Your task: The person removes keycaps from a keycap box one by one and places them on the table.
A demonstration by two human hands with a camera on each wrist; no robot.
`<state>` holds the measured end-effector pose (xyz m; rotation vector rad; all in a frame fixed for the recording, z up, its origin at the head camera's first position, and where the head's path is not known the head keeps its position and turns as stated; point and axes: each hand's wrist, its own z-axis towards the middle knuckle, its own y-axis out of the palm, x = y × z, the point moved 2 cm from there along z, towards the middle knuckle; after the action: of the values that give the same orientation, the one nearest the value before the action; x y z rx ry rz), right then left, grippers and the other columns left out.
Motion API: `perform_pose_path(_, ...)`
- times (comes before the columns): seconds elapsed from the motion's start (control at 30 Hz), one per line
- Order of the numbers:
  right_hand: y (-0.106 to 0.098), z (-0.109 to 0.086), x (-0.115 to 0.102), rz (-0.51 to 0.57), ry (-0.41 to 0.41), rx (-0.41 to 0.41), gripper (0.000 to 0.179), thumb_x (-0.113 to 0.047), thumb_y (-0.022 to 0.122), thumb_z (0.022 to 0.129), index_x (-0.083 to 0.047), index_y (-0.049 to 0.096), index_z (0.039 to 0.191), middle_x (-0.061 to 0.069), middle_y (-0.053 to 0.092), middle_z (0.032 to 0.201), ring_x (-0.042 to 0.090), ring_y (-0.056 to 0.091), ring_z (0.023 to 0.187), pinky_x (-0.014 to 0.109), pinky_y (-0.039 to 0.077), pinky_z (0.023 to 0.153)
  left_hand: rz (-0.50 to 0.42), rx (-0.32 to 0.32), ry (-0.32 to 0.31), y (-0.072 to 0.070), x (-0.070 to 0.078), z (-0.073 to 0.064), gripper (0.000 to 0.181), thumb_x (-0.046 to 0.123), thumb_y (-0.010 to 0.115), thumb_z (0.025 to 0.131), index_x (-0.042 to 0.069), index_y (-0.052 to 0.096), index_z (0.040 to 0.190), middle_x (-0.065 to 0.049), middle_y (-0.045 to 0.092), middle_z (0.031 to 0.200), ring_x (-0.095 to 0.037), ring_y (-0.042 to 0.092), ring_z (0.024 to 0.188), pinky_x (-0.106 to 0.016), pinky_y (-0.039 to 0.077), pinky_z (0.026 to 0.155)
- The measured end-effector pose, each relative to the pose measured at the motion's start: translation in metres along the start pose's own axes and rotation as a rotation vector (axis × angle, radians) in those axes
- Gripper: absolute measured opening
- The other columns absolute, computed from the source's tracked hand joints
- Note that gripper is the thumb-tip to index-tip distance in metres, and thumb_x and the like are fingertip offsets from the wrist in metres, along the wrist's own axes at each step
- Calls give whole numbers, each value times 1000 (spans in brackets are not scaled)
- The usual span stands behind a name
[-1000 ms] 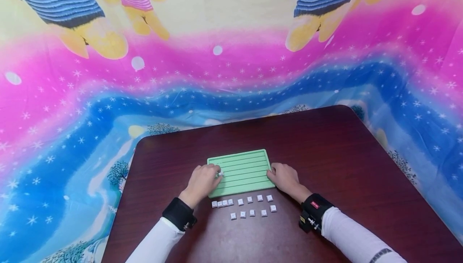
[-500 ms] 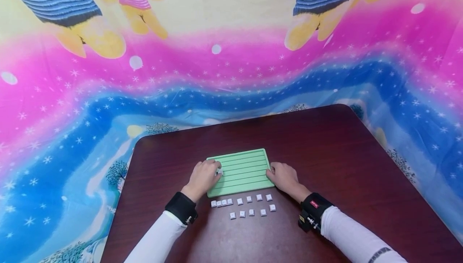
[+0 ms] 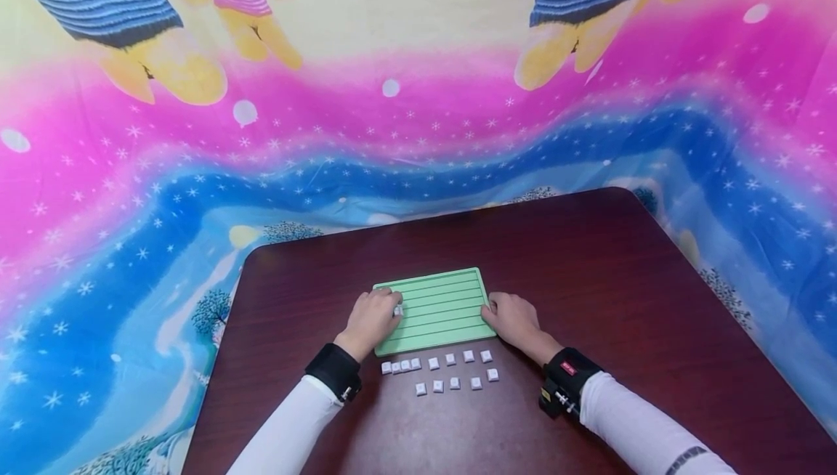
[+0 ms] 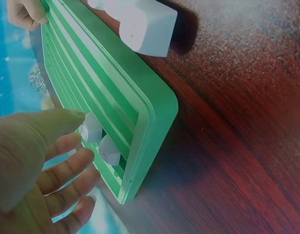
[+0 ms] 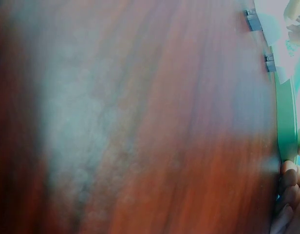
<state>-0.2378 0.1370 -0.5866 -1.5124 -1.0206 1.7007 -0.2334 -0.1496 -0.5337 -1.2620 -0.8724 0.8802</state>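
Note:
A light green tray [image 3: 445, 308] with long grooves lies on the table. My left hand [image 3: 371, 321] is over its left end, and in the left wrist view its thumb and index finger pinch a white keycap [image 4: 93, 128] in a groove. Beside that one, a second white keycap [image 4: 110, 150] sits in the tray, nearer its end wall. My right hand [image 3: 515, 317] grips the tray's right edge, thumb on the rim and fingers curled at the outer side. The right wrist view catches only part of those fingers [image 5: 289, 183] at the tray.
Several white keycaps [image 3: 451, 359] form a row in front of the tray, with another row of keycaps [image 3: 455, 383] nearer me. All this is on a dark red-brown table [image 3: 588, 264]. A patterned cloth [image 3: 405, 134] hangs behind the table's far edge.
My left wrist has shifted slightly to the right, while its fingertips stay near the same spot in the tray. The right hand still holds the tray's edge.

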Motion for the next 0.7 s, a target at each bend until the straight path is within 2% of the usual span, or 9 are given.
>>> perform_pose_path(0.7, 0, 1, 0, -10, 6, 7, 38, -25, 61, 90, -18, 37, 62, -6, 33, 55, 13, 32, 49, 29, 21, 47, 46, 3, 28, 3, 3, 4, 10, 9, 75, 86, 13, 75, 95, -4, 73, 87, -22, 71, 86, -38, 52, 69)
